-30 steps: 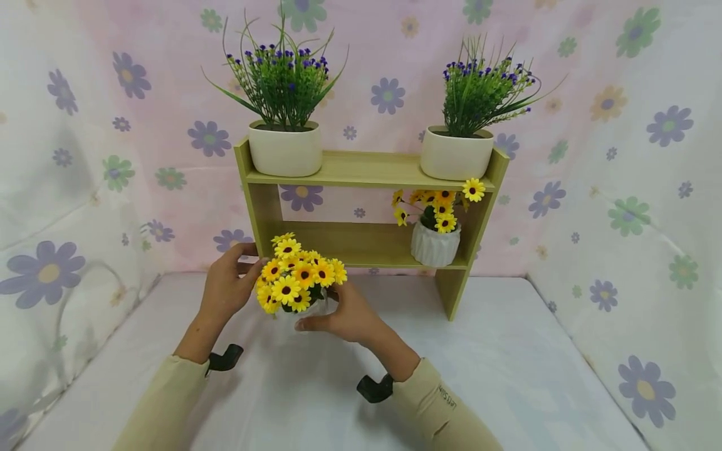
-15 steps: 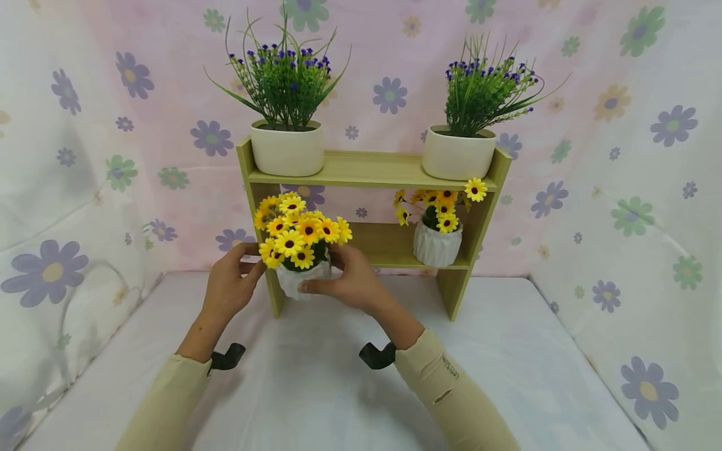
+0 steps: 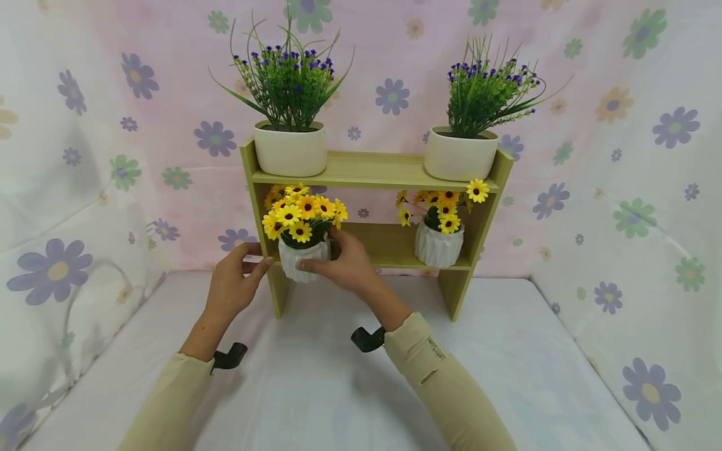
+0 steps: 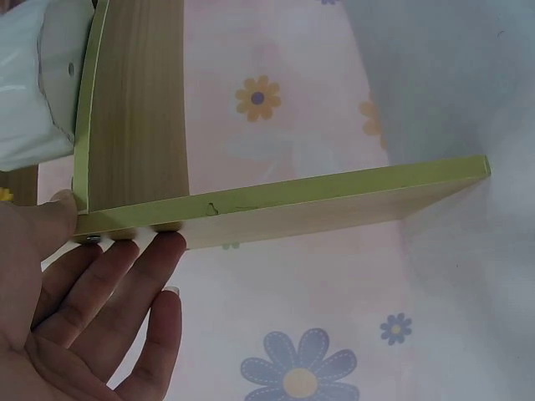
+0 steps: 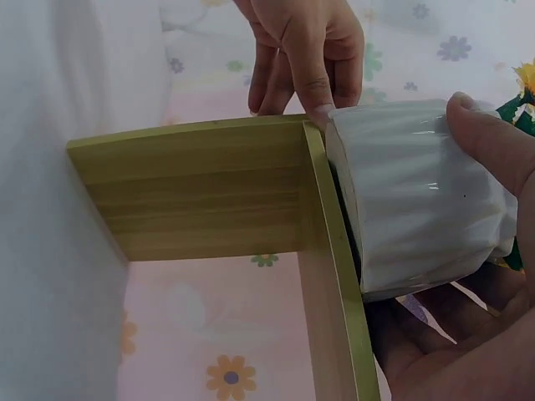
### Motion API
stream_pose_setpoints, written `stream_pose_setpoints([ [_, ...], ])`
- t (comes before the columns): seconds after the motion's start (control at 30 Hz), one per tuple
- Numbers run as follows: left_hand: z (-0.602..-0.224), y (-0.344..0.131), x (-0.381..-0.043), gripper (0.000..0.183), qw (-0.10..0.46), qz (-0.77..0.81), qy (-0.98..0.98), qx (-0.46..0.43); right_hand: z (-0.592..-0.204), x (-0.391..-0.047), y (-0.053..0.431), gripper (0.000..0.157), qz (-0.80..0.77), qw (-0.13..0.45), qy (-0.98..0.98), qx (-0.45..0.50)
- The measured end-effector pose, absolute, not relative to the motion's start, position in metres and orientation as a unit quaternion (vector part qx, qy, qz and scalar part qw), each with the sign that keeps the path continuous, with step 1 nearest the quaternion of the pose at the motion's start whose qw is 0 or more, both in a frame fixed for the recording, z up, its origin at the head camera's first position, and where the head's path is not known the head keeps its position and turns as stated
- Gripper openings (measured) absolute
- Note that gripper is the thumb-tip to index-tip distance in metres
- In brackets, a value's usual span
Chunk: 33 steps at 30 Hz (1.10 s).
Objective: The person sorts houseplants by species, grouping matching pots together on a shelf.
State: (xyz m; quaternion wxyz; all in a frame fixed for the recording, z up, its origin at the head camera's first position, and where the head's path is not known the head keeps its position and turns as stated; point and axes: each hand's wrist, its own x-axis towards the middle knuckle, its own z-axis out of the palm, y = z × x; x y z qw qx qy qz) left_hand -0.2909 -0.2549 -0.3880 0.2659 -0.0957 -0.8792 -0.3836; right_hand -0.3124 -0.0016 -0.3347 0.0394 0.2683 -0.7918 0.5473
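My right hand (image 3: pixel 352 260) grips a white ribbed flowerpot (image 3: pixel 298 254) holding yellow artificial daisies (image 3: pixel 301 210). Its thumb lies across the front of the pot, the other fingers around the far side. The pot is at the left front of the lower board of a light wooden shelf (image 3: pixel 372 166). In the right wrist view, the base of the pot (image 5: pixel 418 200) sits right at the board's edge; whether they touch I cannot tell. My left hand (image 3: pixel 232 282) pinches the shelf's left side panel (image 4: pixel 334 188), thumb on the front edge, fingers on the outer face.
A matching white flowerpot (image 3: pixel 439 245) with yellow daisies stands at the lower board's right end. Above, a left cream planter (image 3: pixel 290 150) and a right cream planter (image 3: pixel 459 155) hold purple-flowered grass. The shelf stands on a white-covered table (image 3: pixel 338 388) before a flower-print curtain (image 3: pixel 389 37).
My right hand has lifted the pot of daisies from below the lower board and brought it up and in toward the shelf. The left hand has kept its hold on the side panel.
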Motion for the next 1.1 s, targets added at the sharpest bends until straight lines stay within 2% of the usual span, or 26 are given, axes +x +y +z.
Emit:
stream_pose_setpoints([
  [0.3,-0.387,-0.255,-0.291,0.038,0.262,-0.382,-0.881,-0.092,-0.331,-0.318,-0.011,0.076,0.567,0.037,-0.792,0.226],
  [0.63,-0.387,-0.253,-0.291,0.036,0.264,-0.386,-0.879,-0.095,-0.334,-0.322,-0.028,0.072,0.565,0.077,-0.797,0.197],
  [0.87,-0.387,-0.252,-0.292,0.037,0.271,-0.382,-0.878,-0.101,-0.338,-0.321,-0.036,0.077,0.543,0.114,-0.811,0.184],
  [1.1,-0.387,-0.252,-0.292,0.037,0.268,-0.382,-0.879,-0.099,-0.338,-0.317,-0.037,0.08,0.523,0.121,-0.826,0.171],
])
